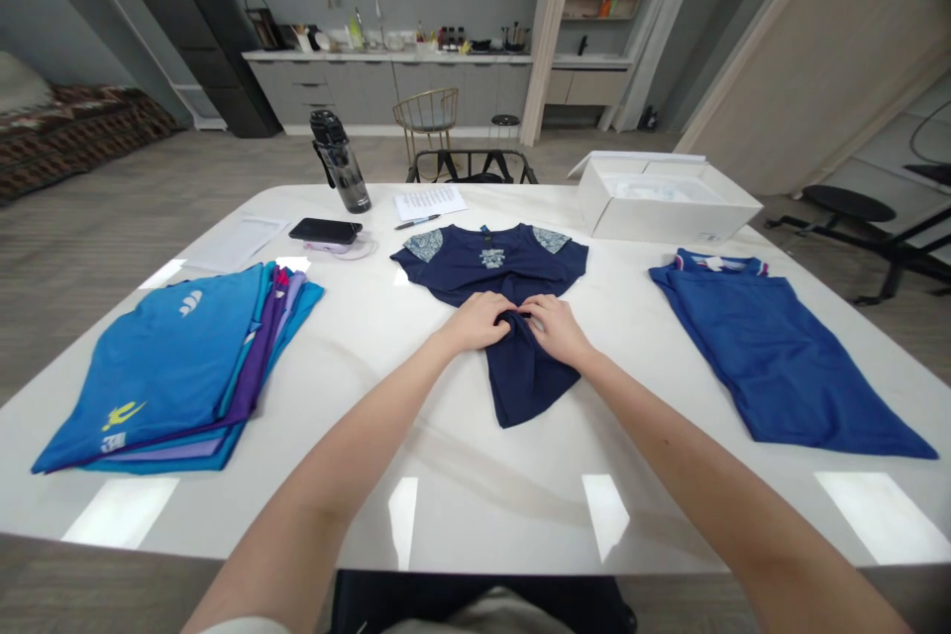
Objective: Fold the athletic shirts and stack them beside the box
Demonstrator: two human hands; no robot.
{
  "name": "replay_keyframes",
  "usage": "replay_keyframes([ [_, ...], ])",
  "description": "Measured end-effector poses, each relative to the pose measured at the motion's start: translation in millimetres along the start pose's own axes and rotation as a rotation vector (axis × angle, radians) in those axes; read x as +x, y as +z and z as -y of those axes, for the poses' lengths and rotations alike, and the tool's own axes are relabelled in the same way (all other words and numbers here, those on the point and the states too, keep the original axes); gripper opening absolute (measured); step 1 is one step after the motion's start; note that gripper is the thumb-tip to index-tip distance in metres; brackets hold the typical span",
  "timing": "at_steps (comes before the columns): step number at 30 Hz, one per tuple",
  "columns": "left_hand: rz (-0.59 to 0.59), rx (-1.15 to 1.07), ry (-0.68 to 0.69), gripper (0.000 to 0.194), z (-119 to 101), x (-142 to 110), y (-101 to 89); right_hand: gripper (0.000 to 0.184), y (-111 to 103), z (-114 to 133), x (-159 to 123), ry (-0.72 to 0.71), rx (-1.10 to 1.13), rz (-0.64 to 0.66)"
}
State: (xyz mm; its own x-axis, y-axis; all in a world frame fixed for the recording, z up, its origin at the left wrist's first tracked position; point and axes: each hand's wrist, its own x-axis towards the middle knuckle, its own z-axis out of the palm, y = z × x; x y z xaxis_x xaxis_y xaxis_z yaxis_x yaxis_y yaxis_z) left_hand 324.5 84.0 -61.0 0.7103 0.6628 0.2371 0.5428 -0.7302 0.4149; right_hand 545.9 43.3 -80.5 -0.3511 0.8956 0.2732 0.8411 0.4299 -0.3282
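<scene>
A navy shirt (490,281) is laid near the middle of the white surface (357,317), its collar at the far side. Its cloth is gathered and pinched by the left hand (481,320) and the right hand (556,328), which are held close together. To the left, folded shirts (174,357) are stacked; to the right, a blue shirt (780,362) is placed nearer than a white box (661,218).

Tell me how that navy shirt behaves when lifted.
The navy shirt is probably floppy: it bunches into folds between the left hand and right hand. Being short-sleeved and thin-looking, it is likely light. Its lower end would probably dangle.
</scene>
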Motion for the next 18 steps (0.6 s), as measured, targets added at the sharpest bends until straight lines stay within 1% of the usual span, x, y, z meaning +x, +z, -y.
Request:
replay_keyframes([
  [2, 0.019, 0.034, 0.006, 0.038, -11, -5, 4.4, 0.022, -2, 6, -3, 0.024, 0.000, 0.032],
  [5, 0.061, 0.056, -0.027, 0.035, -17, -13, 2.5, 0.018, -7, 7, -4, 0.076, -0.007, 0.095],
  [7, 0.082, 0.049, -0.056, 0.034, -15, -21, -4.8, 0.015, -11, 5, -4, 0.102, -0.042, 0.121],
  [9, 0.078, 0.041, -0.072, 0.037, -10, -34, -15.5, 0.014, -16, 2, -7, 0.107, -0.080, 0.135],
  [11, 0.088, 0.052, -0.073, 0.039, -3, -52, -27.1, 0.016, -22, -3, -12, 0.100, -0.096, 0.146],
  [14, 0.147, 0.099, -0.106, 0.042, 7, -80, -40.9, 0.018, -32, -8, -24, 0.097, -0.107, 0.152],
  [16, 0.171, 0.115, -0.137, 0.042, 7, -95, -45.2, 0.019, -36, -5, -32, 0.092, -0.117, 0.140],
  [18, 0.169, 0.105, -0.150, 0.043, -2, -103, -44.9, 0.023, -37, 4, -38, 0.063, -0.092, 0.106],
])
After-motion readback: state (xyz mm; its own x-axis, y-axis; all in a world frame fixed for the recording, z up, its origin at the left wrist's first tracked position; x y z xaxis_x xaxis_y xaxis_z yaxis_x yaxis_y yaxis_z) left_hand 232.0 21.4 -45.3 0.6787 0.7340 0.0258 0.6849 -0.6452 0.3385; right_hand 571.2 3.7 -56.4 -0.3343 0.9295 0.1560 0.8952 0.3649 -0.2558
